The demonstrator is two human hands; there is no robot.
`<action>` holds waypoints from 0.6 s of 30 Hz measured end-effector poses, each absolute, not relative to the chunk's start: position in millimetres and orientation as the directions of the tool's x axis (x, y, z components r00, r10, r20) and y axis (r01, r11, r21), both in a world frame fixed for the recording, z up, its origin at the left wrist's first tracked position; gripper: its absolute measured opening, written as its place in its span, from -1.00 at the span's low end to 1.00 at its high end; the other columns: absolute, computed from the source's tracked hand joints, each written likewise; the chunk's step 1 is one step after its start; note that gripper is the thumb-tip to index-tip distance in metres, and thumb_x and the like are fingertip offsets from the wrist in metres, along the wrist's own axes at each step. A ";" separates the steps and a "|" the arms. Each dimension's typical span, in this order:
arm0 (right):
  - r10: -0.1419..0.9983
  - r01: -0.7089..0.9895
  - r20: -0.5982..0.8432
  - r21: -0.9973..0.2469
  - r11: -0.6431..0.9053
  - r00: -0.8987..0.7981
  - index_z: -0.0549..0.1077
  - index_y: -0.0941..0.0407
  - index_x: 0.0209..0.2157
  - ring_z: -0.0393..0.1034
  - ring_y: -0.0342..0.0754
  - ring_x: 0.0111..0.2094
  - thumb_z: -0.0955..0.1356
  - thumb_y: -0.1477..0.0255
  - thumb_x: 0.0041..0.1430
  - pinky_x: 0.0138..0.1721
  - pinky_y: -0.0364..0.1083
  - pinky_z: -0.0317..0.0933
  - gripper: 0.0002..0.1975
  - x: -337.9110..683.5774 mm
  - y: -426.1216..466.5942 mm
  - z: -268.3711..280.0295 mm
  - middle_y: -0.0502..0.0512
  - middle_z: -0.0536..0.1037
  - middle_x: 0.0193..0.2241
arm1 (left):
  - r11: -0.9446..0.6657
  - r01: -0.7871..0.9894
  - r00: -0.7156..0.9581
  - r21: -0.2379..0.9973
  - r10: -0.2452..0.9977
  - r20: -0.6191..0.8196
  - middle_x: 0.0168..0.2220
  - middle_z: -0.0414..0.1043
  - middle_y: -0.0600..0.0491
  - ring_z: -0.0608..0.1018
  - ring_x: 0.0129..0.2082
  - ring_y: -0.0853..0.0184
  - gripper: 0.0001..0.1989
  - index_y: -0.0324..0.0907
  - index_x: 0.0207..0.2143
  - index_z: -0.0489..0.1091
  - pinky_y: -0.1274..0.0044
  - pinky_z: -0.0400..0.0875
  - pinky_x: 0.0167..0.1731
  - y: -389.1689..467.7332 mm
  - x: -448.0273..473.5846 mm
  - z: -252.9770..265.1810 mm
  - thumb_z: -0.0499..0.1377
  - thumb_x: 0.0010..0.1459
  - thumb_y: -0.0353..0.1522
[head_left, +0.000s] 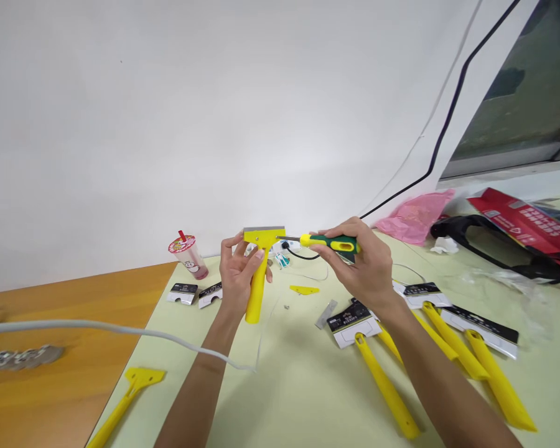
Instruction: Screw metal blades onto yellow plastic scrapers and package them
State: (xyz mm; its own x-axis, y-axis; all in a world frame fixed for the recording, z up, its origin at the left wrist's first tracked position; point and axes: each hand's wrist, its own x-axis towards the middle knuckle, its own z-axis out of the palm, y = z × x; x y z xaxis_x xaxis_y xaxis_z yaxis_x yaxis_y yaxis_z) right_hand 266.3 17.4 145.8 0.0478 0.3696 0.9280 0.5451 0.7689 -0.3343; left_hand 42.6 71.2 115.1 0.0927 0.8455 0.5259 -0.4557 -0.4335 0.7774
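Observation:
My left hand [239, 270] grips a yellow scraper [257, 286] upright, its metal blade edge at the top and its handle pointing down. In my right hand [366, 261] is a screwdriver [333, 242] with a green and yellow handle. Its shaft points left, and the tip meets the scraper head near the right-hand screw. A small yellow clamp plate [304, 290] lies on the table behind. Near it are a tiny metal piece [287, 306] and a flat grey blade [325, 314].
Several yellow scraper handles with black-and-white cards [354, 325] lie at right. Another yellow scraper [142, 378] rests at the table's left edge. A drink cup [191, 256] stands at back left. A pale cable [168, 336] crosses the left side. A pink bag [415, 214] sits at back right.

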 end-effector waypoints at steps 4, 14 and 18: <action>0.445 0.549 0.886 -0.438 0.712 0.129 0.39 -0.02 -0.02 0.60 0.07 -0.11 0.51 0.37 0.37 -0.11 0.11 0.54 -0.73 267.1 18.0 145.2 0.08 0.57 -0.12 | -0.459 -0.439 0.083 0.773 0.835 0.543 0.15 0.44 -0.01 0.65 -0.20 0.35 -0.49 0.02 0.01 0.28 0.56 0.65 -0.44 70.5 43.7 115.2 0.51 0.18 -0.25; 0.463 0.559 0.873 -0.463 0.688 0.153 0.41 -0.01 -0.04 0.61 0.06 -0.15 0.51 0.34 0.37 -0.15 0.08 0.50 -0.75 265.0 19.2 142.7 0.08 0.57 -0.17 | -0.476 -0.446 0.069 0.758 0.826 0.560 0.16 0.42 0.01 0.64 -0.21 0.37 -0.52 0.03 0.02 0.28 0.58 0.65 -0.46 70.6 42.6 115.5 0.49 0.21 -0.29; 0.502 0.384 0.863 -0.485 0.786 0.062 0.38 -0.03 0.09 0.58 0.13 0.13 0.43 0.39 0.45 0.10 0.17 0.50 -0.74 264.4 18.1 144.1 0.18 0.54 0.09 | -0.480 -0.440 0.071 0.759 0.824 0.562 0.15 0.42 0.00 0.65 -0.19 0.36 -0.53 0.03 0.02 0.29 0.57 0.66 -0.44 70.6 42.1 114.6 0.48 0.22 -0.30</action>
State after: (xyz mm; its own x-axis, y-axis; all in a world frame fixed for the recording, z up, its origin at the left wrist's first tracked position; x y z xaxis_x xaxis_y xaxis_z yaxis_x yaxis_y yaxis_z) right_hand 264.4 18.1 144.1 0.0621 0.5019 0.8627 0.3843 0.7857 -0.4848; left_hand 42.1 70.6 114.6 0.0707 0.8242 0.5618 -0.4401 -0.4797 0.7591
